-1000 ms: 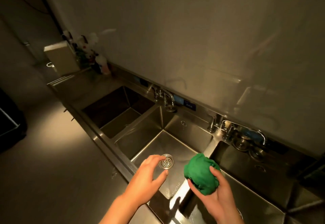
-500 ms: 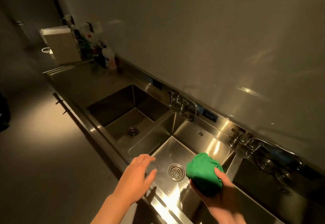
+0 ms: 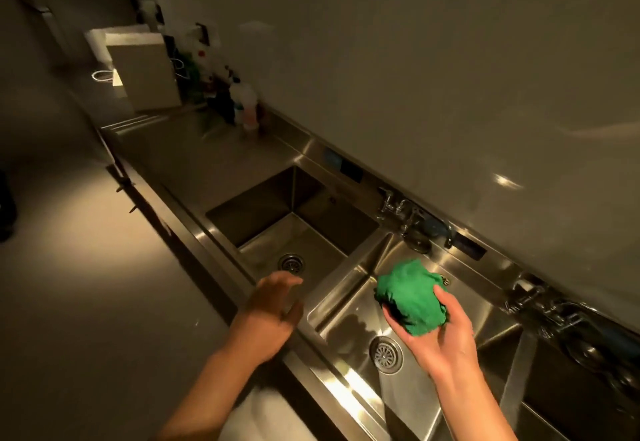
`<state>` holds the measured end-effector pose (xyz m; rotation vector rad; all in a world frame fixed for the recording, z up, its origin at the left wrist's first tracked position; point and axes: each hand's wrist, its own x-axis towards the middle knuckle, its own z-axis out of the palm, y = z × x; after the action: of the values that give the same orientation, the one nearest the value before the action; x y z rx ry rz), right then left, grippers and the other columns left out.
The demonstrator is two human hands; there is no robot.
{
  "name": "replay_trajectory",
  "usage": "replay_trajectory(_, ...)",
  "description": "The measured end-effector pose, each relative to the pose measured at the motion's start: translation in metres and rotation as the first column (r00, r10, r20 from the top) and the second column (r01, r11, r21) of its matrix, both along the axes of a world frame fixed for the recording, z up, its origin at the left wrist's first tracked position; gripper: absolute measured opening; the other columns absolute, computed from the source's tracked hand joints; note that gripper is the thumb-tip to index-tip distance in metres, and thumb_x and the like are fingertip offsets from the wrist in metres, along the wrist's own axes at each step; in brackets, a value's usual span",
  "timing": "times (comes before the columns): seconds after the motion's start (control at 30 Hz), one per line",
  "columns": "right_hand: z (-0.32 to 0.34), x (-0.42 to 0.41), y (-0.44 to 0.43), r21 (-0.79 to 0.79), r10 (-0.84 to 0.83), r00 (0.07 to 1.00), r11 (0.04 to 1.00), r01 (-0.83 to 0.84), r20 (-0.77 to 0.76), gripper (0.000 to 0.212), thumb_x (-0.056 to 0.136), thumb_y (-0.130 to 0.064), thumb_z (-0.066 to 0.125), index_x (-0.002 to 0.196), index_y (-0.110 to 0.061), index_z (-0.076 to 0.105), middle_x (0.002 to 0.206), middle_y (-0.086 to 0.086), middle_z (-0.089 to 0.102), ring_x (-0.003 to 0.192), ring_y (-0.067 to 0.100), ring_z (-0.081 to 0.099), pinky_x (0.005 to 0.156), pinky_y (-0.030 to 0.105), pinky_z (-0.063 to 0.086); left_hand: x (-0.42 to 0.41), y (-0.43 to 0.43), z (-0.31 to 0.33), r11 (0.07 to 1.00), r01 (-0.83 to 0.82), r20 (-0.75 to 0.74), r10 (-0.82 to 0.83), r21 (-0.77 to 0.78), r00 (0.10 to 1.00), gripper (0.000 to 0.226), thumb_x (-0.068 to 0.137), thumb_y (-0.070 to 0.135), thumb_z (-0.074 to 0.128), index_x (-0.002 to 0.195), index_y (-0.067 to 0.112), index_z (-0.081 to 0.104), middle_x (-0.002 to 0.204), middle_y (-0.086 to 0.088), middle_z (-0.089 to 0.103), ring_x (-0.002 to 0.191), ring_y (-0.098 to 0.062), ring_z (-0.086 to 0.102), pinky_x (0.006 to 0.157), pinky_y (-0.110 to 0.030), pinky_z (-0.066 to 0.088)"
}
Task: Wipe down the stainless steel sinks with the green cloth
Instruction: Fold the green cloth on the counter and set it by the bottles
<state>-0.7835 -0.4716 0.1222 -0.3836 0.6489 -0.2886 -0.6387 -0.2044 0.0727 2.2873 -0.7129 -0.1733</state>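
Head view shows the right hand (image 3: 446,330) with fingers curled around the balled green cloth (image 3: 410,297), held above the middle sink (image 3: 349,305) with its drain (image 3: 386,354) just below, while the left hand (image 3: 273,305), fingers loosely spread and empty, hovers over the front rim.

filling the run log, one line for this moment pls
right hand: holds bunched green cloth above middle sink | left hand: open, empty, over front rim | wiping: not started

Commercial kitchen: multi-basin stainless sinks (image 3: 349,305), wall taps (image 3: 398,207).
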Motion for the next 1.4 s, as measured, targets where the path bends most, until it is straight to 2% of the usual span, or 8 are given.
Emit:
replay_trajectory(0.2,0.013,0.056,0.033,-0.034,0.067,0.997,0.997,-0.065,0.05,0.058,0.08,-0.021,0.079,0.135,-0.019,0.062,0.131,0.02,0.066,0.117,0.046,0.064,0.098,0.064,0.049,0.026,0.04,0.024,0.997,-0.058,0.026,0.057,0.043,0.998,0.041,0.101,0.033,0.061,0.14,0.019,0.059,0.145,-0.005,0.053,0.133,-0.024,0.052,0.11,-0.037,0.045)
replay_trajectory(0.5,0.0,0.13,0.07,0.035,0.168,0.985,0.985,-0.169,0.029,0.056,0.082,-0.021,0.077,0.135,-0.017,0.061,0.134,0.022,0.064,0.119,0.048,0.062,0.1,0.066,0.046,0.057,0.094,0.03,0.978,-0.208,-0.004,0.208,-0.013,0.978,0.046,0.1,0.044,0.059,0.145,0.044,0.048,0.148,0.013,0.045,0.131,-0.004,0.046,0.106,-0.023,0.041)
replay_trajectory(0.7,-0.02,0.192,0.072,0.06,0.189,0.982,0.98,-0.19,0.011,0.057,0.077,-0.019,0.076,0.132,-0.018,0.062,0.127,0.02,0.068,0.113,0.045,0.066,0.094,0.064,0.05,0.114,0.1,0.018,0.978,-0.199,0.063,0.195,0.065,0.979,0.043,0.102,0.045,0.054,0.144,0.034,0.051,0.146,0.01,0.049,0.132,-0.004,0.043,0.103,-0.019,0.037)
replay_trajectory(0.9,-0.034,0.271,0.052,-0.127,0.184,0.972,0.971,-0.203,-0.145,0.048,0.077,-0.016,0.071,0.124,-0.021,0.064,0.119,0.013,0.073,0.108,0.033,0.069,0.089,0.05,0.056,0.186,0.072,0.022,0.984,-0.152,0.11,0.142,0.089,0.984,0.04,0.1,0.035,0.062,0.139,0.025,0.06,0.14,0.004,0.056,0.129,-0.012,0.05,0.105,-0.026,0.042)
replay_trajectory(1.03,-0.048,0.313,0.04,-0.307,0.164,0.968,0.927,-0.216,-0.188,0.042,0.086,-0.007,0.07,0.126,-0.017,0.063,0.11,0.011,0.076,0.097,0.029,0.074,0.077,0.042,0.061,0.228,0.051,0.027,0.983,-0.126,0.06,0.119,0.133,0.991,0.05,0.097,0.053,0.051,0.143,0.036,0.052,0.144,0.013,0.049,0.128,-0.002,0.041,0.104,-0.025,0.039)
replay_trajectory(1.17,-0.051,0.346,0.034,-0.576,0.086,0.942,0.772,-0.27,-0.326,0.043,0.08,-0.007,0.079,0.113,-0.03,0.064,0.108,0.007,0.072,0.098,0.027,0.072,0.086,0.049,0.061,0.263,0.034,0.032,0.977,-0.098,0.084,0.084,0.19,0.993,0.051,0.097,0.055,0.047,0.144,0.035,0.052,0.145,0.013,0.051,0.128,-0.004,0.045,0.105,-0.027,0.042)
replay_trajectory(1.27,-0.055,0.361,0.033,-0.735,0.094,0.943,0.604,-0.309,-0.32,0.054,0.079,-0.007,0.079,0.117,-0.04,0.062,0.106,-0.01,0.069,0.092,0.009,0.069,0.067,0.023,0.06,0.282,0.028,0.032,0.975,-0.074,0.086,0.057,0.21,0.995,0.052,0.098,0.058,0.046,0.145,0.037,0.051,0.145,0.015,0.048,0.129,-0.001,0.042,0.106,-0.024,0.039)
replay_trajectory(1.4,-0.057,0.379,0.034,-0.85,0.182,0.928,0.375,-0.371,-0.325,0.071,0.08,-0.006,0.077,0.115,-0.062,0.053,0.105,-0.032,0.063,0.099,-0.01,0.063,0.077,0.01,0.054,0.309,0.022,0.031,0.971,-0.034,0.085,0.014,0.237,0.996,0.048,0.1,0.056,0.048,0.144,0.039,0.05,0.14,0.025,0.042,0.131,-0.003,0.043,0.106,-0.024,0.04)
